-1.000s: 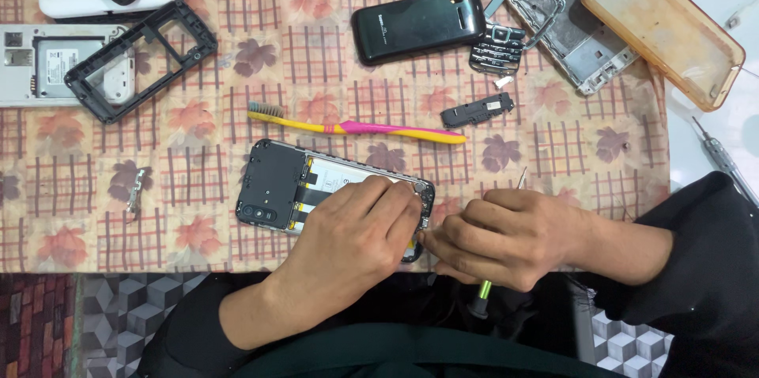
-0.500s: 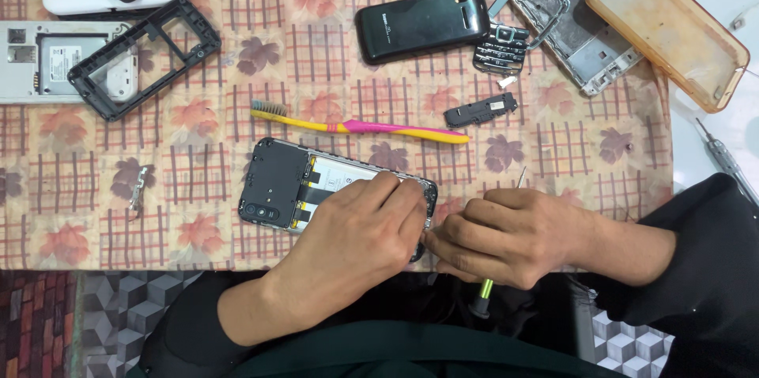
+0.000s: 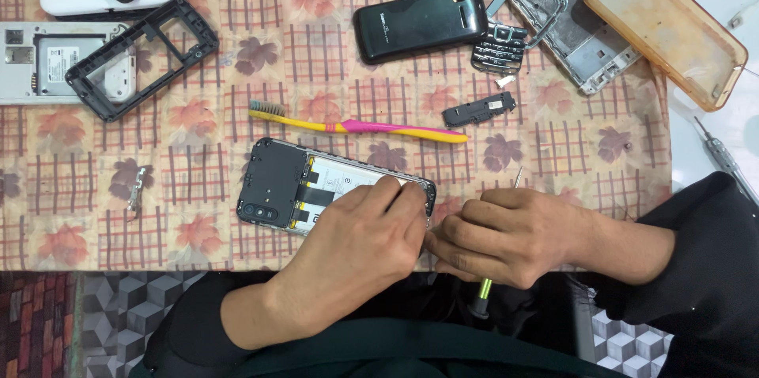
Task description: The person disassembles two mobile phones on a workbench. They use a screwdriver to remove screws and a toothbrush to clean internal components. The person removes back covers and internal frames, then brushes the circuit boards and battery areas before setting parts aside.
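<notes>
An opened smartphone (image 3: 296, 185) lies back-up on the patterned tablecloth (image 3: 198, 117), its black inner cover and battery showing. My left hand (image 3: 360, 240) rests over its right half, fingers pressing on the phone's lower right corner. My right hand (image 3: 510, 236) sits just to the right, closed around a thin screwdriver (image 3: 484, 292) with a green and black handle that sticks out below the fist; a thin metal tip shows above it. The two hands touch near the phone's edge.
A yellow and pink toothbrush (image 3: 356, 126) and a small black part (image 3: 479, 110) lie above the phone. Farther back are a black keypad phone (image 3: 419, 23), metal frames (image 3: 553, 6), an orange clear case (image 3: 664, 22), a black frame (image 3: 142, 58) and a second screwdriver (image 3: 723, 156).
The view has shifted slightly, so the phone and hands sit a little lower in the frame. Both hands keep the same hold on the phone and the screwdriver.
</notes>
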